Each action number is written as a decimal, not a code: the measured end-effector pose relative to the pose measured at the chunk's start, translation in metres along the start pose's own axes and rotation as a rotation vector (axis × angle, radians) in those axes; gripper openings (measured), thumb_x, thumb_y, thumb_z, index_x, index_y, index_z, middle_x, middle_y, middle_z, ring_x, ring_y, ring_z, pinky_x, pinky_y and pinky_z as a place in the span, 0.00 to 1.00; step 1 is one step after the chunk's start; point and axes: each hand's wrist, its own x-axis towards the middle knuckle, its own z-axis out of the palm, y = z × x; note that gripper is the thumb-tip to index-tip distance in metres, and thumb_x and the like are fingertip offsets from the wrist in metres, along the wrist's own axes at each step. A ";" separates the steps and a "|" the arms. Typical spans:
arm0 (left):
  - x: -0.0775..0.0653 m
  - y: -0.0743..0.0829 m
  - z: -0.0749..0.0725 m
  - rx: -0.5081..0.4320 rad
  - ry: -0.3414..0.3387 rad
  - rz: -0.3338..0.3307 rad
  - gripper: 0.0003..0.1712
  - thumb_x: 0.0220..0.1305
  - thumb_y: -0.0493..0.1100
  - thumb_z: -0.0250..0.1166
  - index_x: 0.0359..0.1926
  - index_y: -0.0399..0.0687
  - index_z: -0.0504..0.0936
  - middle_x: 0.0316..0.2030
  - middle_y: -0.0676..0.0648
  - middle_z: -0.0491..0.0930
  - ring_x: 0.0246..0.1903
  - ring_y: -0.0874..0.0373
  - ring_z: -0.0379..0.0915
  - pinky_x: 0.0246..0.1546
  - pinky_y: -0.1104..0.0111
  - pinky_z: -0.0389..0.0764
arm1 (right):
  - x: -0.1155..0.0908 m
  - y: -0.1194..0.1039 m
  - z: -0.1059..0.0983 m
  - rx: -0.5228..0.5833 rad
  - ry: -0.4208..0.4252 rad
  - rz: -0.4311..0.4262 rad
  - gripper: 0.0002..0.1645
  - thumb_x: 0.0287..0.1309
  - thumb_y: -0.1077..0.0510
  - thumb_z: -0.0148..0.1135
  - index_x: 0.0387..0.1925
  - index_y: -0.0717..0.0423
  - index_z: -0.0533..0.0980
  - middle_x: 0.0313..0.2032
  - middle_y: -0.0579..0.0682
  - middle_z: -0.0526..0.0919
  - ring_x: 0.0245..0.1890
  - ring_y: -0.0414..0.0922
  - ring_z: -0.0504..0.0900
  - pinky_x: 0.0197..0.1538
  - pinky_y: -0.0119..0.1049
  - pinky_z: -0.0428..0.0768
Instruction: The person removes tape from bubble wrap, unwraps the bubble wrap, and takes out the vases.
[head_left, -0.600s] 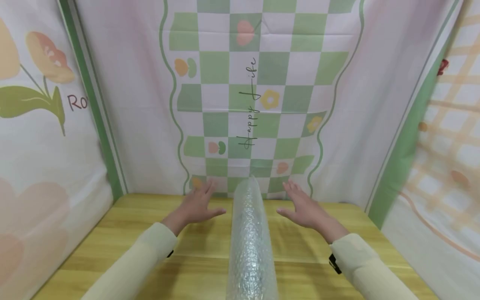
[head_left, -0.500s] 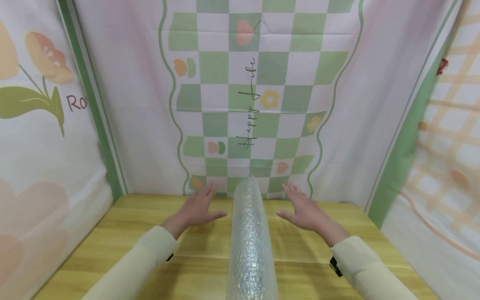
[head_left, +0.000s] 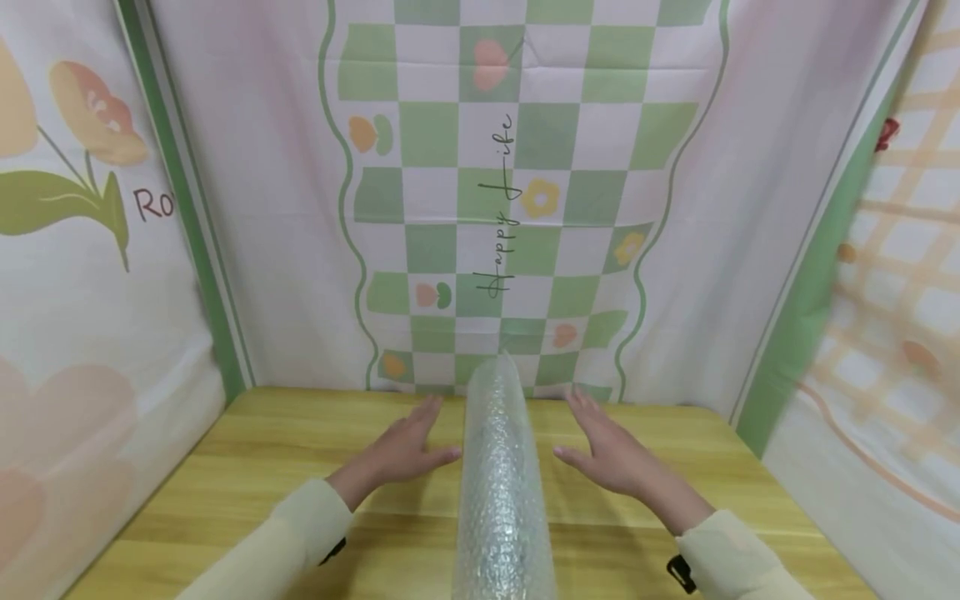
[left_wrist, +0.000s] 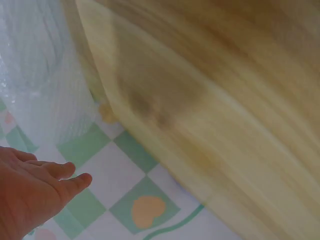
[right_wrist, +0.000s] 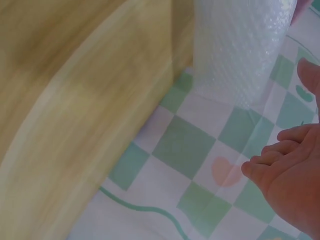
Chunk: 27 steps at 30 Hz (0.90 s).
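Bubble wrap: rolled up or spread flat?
Rolled up: the bubble wrap forms one long cylinder between the left hand and right hand.

bubble wrap: glossy, bumpy plastic | table: smooth wood | backdrop: cloth

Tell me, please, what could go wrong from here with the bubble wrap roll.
Neither the left hand nor the right hand grips the rounded bubble wrap roll, so a nudge might send it sideways. Its far end appears close to the patterned cloth, so pushing forward might crumple both.

Clear bubble-wrap roll, glossy, lying on table
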 end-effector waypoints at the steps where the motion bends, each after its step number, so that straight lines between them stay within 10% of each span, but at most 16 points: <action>1: -0.001 0.000 0.002 -0.015 -0.003 -0.005 0.55 0.65 0.68 0.57 0.76 0.38 0.43 0.74 0.37 0.42 0.72 0.41 0.40 0.70 0.49 0.47 | -0.003 -0.001 0.001 0.008 0.005 -0.004 0.54 0.65 0.40 0.59 0.75 0.64 0.44 0.73 0.65 0.42 0.71 0.64 0.45 0.69 0.61 0.50; 27: -0.006 0.008 0.046 -0.396 -0.055 -0.128 0.52 0.67 0.68 0.53 0.72 0.30 0.52 0.67 0.30 0.60 0.60 0.35 0.67 0.59 0.46 0.70 | -0.047 -0.029 0.040 0.227 0.026 0.059 0.48 0.64 0.40 0.59 0.70 0.71 0.57 0.69 0.67 0.59 0.68 0.63 0.57 0.68 0.57 0.55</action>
